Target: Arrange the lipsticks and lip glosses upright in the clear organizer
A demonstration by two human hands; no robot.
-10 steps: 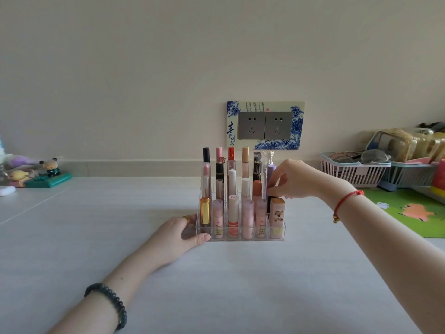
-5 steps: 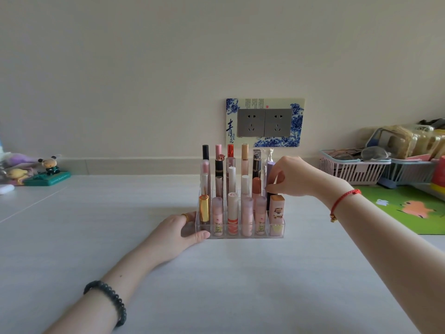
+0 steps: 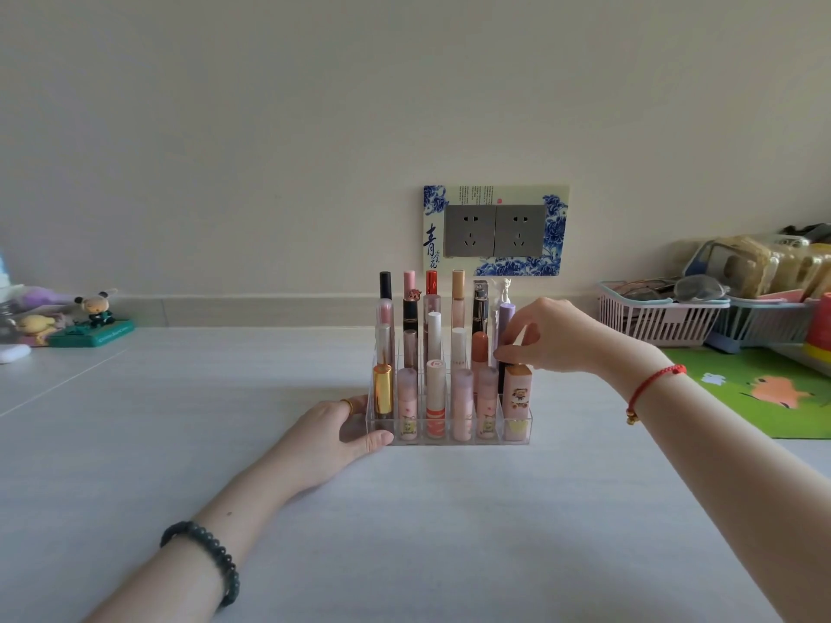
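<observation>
the clear organizer (image 3: 458, 442) sits mid-table and looks basically full, tubes standing upright in stepped rows. the right hand (image 3: 555, 337) is over the far right column, thumb and fingertips (image 3: 506, 354) pinched on the cap of a dark lipstick (image 3: 502, 380) that stands in the slot just behind the peach square lipstick (image 3: 517, 393) and in front of the purple tube (image 3: 506, 321). the left hand (image 3: 335, 436) rests against the organizer's left wall, thumb along the front corner, fingers relaxed rather than wrapped round anything.

handling-wise, my guess: these are light, rigid little plastic tubes with smooth, slick shells, so a fingertip pinch on the cap is plenty, no squeeze needed. the cap is really the only place to grab once the neighbours are in (the slots are tight and the body is boxed in on all sides). i'd push straight down, since any tilt could knock the tubes beside it. the organizer itself looks light and stiff and would probably slide on that smooth table, so bracing it makes sense. can't tell if the dark one is fully seated.
</observation>
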